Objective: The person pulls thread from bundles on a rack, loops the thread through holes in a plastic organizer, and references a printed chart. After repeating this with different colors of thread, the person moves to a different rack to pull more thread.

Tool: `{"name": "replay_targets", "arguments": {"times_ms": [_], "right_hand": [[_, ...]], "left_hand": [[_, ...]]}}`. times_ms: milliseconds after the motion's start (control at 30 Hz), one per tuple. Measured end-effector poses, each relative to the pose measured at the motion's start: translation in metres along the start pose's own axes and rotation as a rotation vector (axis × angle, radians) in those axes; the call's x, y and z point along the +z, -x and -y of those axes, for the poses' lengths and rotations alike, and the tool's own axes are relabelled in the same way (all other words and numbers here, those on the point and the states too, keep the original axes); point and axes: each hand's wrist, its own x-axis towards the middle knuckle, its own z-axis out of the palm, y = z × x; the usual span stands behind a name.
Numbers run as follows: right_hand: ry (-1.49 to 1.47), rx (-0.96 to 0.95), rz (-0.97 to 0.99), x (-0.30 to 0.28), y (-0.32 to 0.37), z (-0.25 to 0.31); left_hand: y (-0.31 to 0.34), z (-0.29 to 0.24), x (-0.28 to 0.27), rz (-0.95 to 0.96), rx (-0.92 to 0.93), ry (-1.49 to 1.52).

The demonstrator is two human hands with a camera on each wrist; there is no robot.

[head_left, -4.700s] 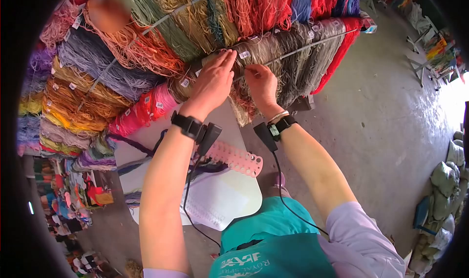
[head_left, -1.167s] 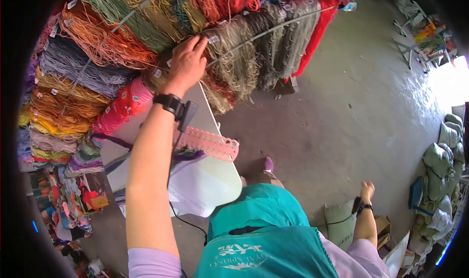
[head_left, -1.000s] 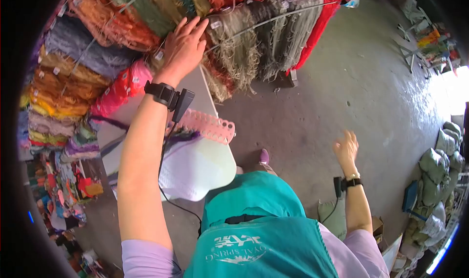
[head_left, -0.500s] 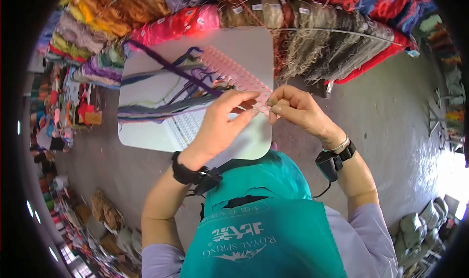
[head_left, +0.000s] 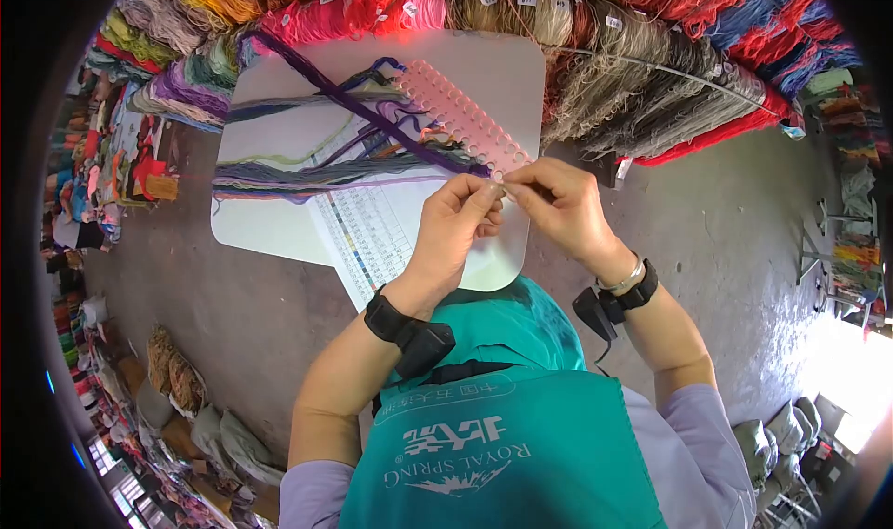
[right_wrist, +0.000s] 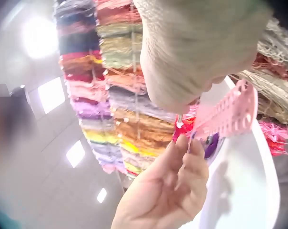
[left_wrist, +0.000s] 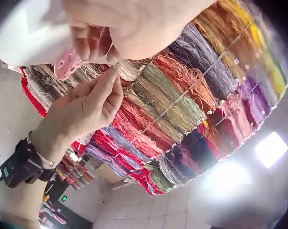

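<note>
Both hands meet over the near right part of a white board [head_left: 270,236]. My left hand [head_left: 451,227] pinches a thin strand [right_wrist: 189,143] between thumb and fingertip, its other fingers curled. Thumb and forefinger of my right hand [head_left: 569,211] pinch at the same spot, and the fingertips cover most of the strand. Just beyond them, a pink strip with rows of holes [head_left: 456,111] lies slanted on the board. Dark purple yarn [head_left: 344,101] runs across to the strip's near end. Several grey, green and blue yarn bundles [head_left: 288,178] lie to the left.
A printed chart [head_left: 367,231] lies under the yarn and overhangs the board's near edge. Tagged skeins in pink-red [head_left: 358,16] and grey-brown [head_left: 633,73] hang along the far side. Stuffed sacks [head_left: 223,445] stand on the floor at the lower left.
Both hands were at the hanging grey-brown skeins. The right hand swung far out right, then came back; the left hand left the skeins. Now their fingertips meet over the board.
</note>
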Motion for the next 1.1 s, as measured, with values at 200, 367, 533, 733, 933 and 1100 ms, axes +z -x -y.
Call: {"name": "replay_targets", "arguments": {"times_ms": [200, 367, 533, 733, 933, 1100], "right_hand": [[-0.364, 0.404, -0.19, 0.001, -0.002, -0.071], [-0.614, 0.624, -0.15, 0.014, 0.017, -0.051], [-0.508, 0.527, -0.1, 0.027, 0.025, -0.02], [-0.282, 0.403, 0.027, 0.035, 0.019, -0.01], [-0.204, 0.392, 0.077, 0.045, 0.02, -0.008], [-0.199, 0.359, 0.031, 0.048, 0.021, -0.012]], "left_hand": [[0.017, -0.008, 0.01, -0.142, -0.145, 0.113], [0.021, -0.008, 0.013, -0.144, -0.176, 0.093], [0.019, 0.001, 0.003, -0.152, -0.144, -0.211], [0.019, 0.004, -0.007, -0.141, -0.122, -0.243], [0.022, 0.003, -0.01, -0.121, -0.045, -0.181], [0.021, 0.008, -0.017, -0.093, -0.057, -0.114]]}}
